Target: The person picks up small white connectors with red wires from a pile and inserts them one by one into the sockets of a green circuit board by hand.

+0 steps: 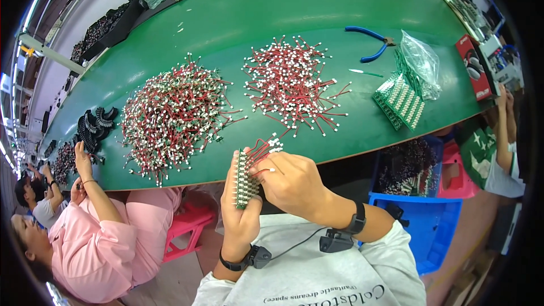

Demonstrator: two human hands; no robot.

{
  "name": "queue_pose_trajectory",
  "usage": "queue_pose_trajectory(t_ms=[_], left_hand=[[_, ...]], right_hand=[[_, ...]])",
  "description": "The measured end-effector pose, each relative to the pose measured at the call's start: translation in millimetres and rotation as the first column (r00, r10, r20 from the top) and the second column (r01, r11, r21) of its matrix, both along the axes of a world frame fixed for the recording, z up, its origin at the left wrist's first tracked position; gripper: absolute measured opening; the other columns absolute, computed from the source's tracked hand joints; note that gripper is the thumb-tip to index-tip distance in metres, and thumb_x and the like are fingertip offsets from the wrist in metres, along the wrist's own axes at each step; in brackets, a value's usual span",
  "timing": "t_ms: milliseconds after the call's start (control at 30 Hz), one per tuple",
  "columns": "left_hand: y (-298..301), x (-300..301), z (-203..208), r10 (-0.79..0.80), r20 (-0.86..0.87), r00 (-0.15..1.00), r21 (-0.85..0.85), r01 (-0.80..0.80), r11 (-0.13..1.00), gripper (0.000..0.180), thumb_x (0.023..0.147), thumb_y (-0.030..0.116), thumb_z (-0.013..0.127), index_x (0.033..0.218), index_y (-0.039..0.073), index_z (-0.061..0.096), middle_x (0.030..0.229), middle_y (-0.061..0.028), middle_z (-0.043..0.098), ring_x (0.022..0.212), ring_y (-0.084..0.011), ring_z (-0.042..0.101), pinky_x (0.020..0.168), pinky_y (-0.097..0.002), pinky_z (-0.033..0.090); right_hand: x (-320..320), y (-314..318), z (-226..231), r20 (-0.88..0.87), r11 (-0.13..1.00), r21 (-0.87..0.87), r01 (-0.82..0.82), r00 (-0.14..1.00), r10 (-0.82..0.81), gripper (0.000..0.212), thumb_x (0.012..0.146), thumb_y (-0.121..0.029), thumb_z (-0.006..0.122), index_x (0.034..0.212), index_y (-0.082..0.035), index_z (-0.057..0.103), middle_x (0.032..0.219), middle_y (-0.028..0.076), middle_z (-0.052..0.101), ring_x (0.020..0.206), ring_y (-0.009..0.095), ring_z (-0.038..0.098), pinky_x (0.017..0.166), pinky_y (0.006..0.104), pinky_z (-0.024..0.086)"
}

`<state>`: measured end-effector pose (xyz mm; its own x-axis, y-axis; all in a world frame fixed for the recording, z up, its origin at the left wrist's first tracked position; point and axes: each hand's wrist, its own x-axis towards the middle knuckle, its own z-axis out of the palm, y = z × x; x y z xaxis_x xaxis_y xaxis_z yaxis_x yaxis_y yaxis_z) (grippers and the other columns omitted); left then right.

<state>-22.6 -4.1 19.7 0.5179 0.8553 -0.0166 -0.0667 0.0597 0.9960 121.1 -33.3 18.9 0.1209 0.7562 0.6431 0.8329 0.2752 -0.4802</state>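
Observation:
My left hand [240,224] is wrapped round a narrow green circuit-board panel [247,184], lined with rows of small white connectors, held upright just off the table's near edge. My right hand [296,184] is closed at the panel's right side, pinching a short red cable with a white plug [271,170]. More red wires with white plugs [272,144] stick out above its fingers. Beyond my hands lies a loose pile of red cables with white plugs [292,88]. To its left is a larger heap of red cables with small green boards [173,119].
Blue-handled pliers [371,48], a thin green-and-white tool [365,72], stacked green panels [399,102] and a clear bag [420,59] lie on the right of the green table [226,28]. Blue bins [422,226] stand below. A person in pink [107,238] sits at left.

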Motion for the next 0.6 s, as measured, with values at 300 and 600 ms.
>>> queue_pose_trajectory(t_ms=[300,600], left_hand=[[5,-9,-5,-0.031,-0.026,0.999,0.034,0.032,0.999,0.075,0.076,-0.013,0.037,0.15,-0.009,0.027,0.145,-0.0178,0.045,0.13,-0.0201,0.047,0.11,-0.033,0.035],[11,-8,7,-0.034,0.071,0.997,-0.09,0.04,0.995,0.077,0.075,-0.014,0.037,0.15,-0.009,0.025,0.146,-0.0193,0.044,0.131,-0.0208,0.047,0.11,-0.033,0.036]], right_hand=[[-5,8,-3,-0.087,0.999,-0.011,-0.051,0.995,0.05,0.015,0.066,0.001,0.063,0.079,-0.005,0.064,0.073,0.005,0.061,0.064,0.023,0.063,0.057,0.0345,0.052],[-1,14,2,-0.139,0.993,-0.077,-0.089,0.987,0.078,0.012,0.07,0.0,0.067,0.081,-0.006,0.067,0.078,0.005,0.066,0.066,0.023,0.065,0.058,0.0347,0.053]])
